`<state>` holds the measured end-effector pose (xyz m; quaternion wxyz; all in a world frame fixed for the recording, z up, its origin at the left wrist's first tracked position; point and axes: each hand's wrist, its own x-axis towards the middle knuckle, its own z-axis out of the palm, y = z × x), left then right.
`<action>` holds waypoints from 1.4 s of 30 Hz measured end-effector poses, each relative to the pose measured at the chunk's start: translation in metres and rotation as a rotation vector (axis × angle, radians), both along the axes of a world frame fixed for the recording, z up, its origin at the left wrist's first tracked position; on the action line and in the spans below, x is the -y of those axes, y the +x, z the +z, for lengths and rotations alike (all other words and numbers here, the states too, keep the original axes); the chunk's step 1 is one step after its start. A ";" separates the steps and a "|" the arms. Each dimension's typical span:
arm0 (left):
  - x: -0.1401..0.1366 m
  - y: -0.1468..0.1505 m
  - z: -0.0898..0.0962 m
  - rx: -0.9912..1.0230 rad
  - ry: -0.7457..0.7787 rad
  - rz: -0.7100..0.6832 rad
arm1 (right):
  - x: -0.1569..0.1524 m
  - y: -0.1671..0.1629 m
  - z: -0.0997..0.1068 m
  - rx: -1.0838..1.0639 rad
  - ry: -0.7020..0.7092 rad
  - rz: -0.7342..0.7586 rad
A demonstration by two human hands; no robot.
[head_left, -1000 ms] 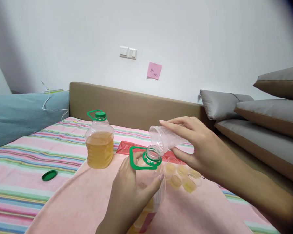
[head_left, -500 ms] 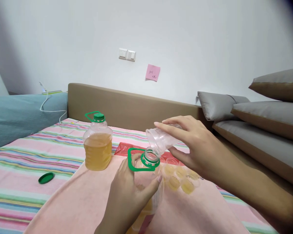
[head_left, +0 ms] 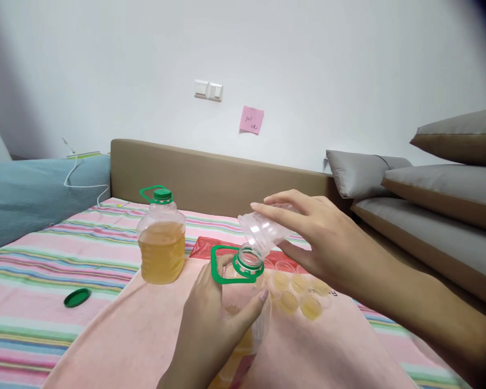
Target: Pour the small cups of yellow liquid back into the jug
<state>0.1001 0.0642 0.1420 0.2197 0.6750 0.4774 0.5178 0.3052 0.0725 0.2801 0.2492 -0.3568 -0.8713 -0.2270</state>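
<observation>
My left hand (head_left: 216,319) is wrapped round the neck of an uncapped clear plastic bottle (head_left: 261,319) with a green handle ring. Amber liquid shows low inside it, partly hidden by my hand. My right hand (head_left: 308,227) grips a clear plastic cup (head_left: 259,229), tipped left with its rim just over the bottle mouth. No liquid is visible in the cup. Behind the bottle, several clear cups (head_left: 289,300) of yellow liquid stand close together on the pink cloth (head_left: 146,335).
A capped bottle (head_left: 162,251) of amber liquid stands at left. A green cap (head_left: 76,297) lies on the striped sheet (head_left: 24,281). A red plastic bag (head_left: 206,246) lies behind the cups. Grey cushions (head_left: 441,216) are stacked at right, by the brown headboard (head_left: 178,175).
The cup in my right hand has shifted very slightly left. My left hand still holds the bottle in the same spot, and the whole view has moved a little.
</observation>
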 end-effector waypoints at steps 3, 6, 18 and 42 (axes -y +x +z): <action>-0.001 -0.001 0.000 -0.006 -0.001 -0.005 | 0.001 -0.002 0.001 0.011 0.001 0.006; -0.001 -0.001 0.001 -0.014 0.004 -0.006 | 0.001 -0.002 0.002 0.012 -0.020 0.019; -0.001 -0.001 -0.001 -0.024 -0.017 0.016 | 0.002 -0.005 0.003 0.076 0.062 -0.025; 0.000 -0.001 -0.003 -0.027 -0.025 0.036 | -0.002 0.000 0.003 0.087 0.067 -0.001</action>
